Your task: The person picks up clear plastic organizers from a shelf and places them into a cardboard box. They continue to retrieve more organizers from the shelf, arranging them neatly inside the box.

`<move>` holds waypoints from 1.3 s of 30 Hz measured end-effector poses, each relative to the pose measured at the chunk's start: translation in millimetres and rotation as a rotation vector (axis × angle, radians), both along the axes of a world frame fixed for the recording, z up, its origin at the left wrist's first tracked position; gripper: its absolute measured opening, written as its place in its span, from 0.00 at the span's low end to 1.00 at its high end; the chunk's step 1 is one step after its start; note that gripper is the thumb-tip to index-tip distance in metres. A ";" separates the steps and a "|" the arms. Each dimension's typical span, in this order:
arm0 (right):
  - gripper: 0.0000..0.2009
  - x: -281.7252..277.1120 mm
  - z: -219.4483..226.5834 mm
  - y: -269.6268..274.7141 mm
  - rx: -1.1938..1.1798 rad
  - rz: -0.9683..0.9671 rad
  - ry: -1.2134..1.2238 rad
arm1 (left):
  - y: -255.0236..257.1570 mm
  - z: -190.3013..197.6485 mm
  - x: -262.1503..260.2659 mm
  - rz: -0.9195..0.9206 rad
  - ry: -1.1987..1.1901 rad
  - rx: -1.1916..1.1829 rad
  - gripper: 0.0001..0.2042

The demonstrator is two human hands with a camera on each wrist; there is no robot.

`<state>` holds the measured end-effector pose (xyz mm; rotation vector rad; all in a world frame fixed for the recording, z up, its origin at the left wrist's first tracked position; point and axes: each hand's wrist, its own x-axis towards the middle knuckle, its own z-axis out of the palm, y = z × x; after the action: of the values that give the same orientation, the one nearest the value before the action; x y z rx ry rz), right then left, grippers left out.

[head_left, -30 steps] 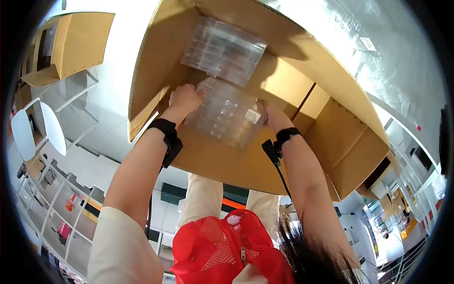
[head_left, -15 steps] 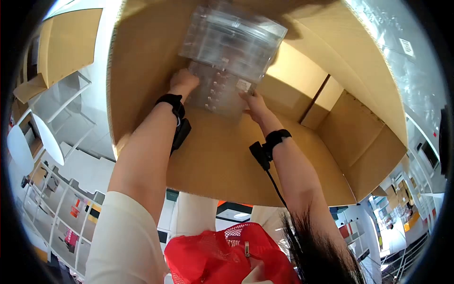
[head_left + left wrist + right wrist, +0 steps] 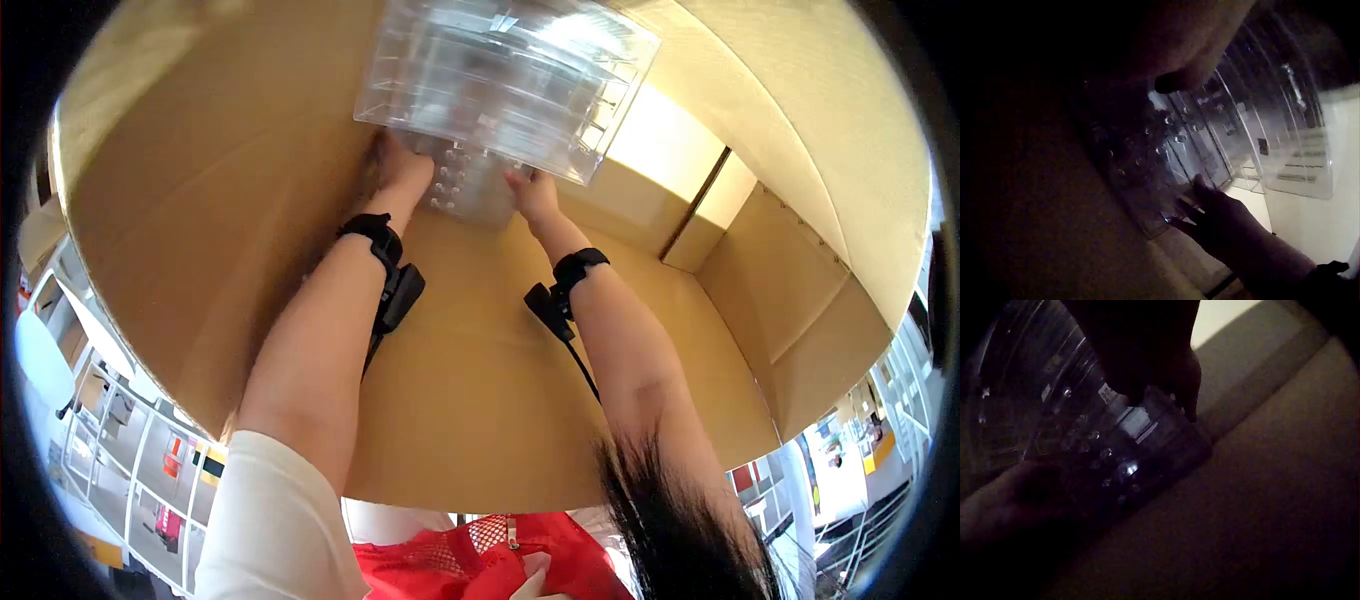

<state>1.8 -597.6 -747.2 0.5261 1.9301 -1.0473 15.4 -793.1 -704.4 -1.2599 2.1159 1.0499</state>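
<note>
Inside the large brown cardboard box (image 3: 480, 400), the clear plastic container with small round bumps (image 3: 480, 195) lies between the two hands, towards the far side of the box. The left hand (image 3: 407, 172) is at its left side and the right hand (image 3: 537, 195) is at its right side, so neither hand seems clearly the nearer one.

The grip of the right hand holds the container at an edge, near a corner, with the thumb on the upper face. The left hand also holds it, with the thumb on the face, but its other fingers are mostly hidden. The space between the two hands is about as wide as the container, and I judge that they must move together to keep it level.

The rows of bumps point from the open near side of the box towards its far side, roughly the same direction as the forearms. Which side of the container is the longer, I cannot tell, because a larger clear plastic case (image 3: 500, 85) covers its far part in the head view. Whether the container touches the box floor is also not possible to tell.
</note>
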 end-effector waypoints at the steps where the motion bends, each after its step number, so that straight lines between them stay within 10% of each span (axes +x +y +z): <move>1: 0.22 0.2 3.0 -1.6 0.001 -0.019 0.019 | 5.3 2.6 -2.9 0.014 -0.043 -0.009 0.32; 12: 0.21 -41.8 89.7 16.3 0.151 0.430 0.035 | 29.9 74.4 -19.4 -0.073 -0.322 0.157 0.25; 14: 0.22 -54.0 111.8 43.3 0.124 0.482 0.140 | 27.4 34.6 -1.4 -0.098 -0.223 0.149 0.23; 18: 0.23 -76.0 161.5 113.9 0.046 0.555 0.223 | 31.5 117.2 -26.6 -0.040 -0.031 0.323 0.17; 20: 0.22 -78.7 177.3 146.5 -0.099 0.235 0.167 | 47.8 207.1 -56.3 0.146 -0.050 0.459 0.16; 27: 0.14 -146.6 415.3 152.5 -0.291 -0.029 0.656 | 69.1 264.7 -69.1 0.318 0.113 0.670 0.11; 31: 0.21 -223.5 429.0 160.0 0.052 -0.059 1.024 | 107.6 332.8 -106.0 -0.010 0.440 0.586 0.10; 39: 0.39 -329.3 367.0 150.8 -0.276 -0.611 0.290 | 136.9 341.0 -249.1 -0.363 1.010 -0.194 0.19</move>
<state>-327.5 -446.8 -380.2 0.8710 1.8599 -1.8332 -233.7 -656.2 -363.5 -0.3364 3.0710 1.5149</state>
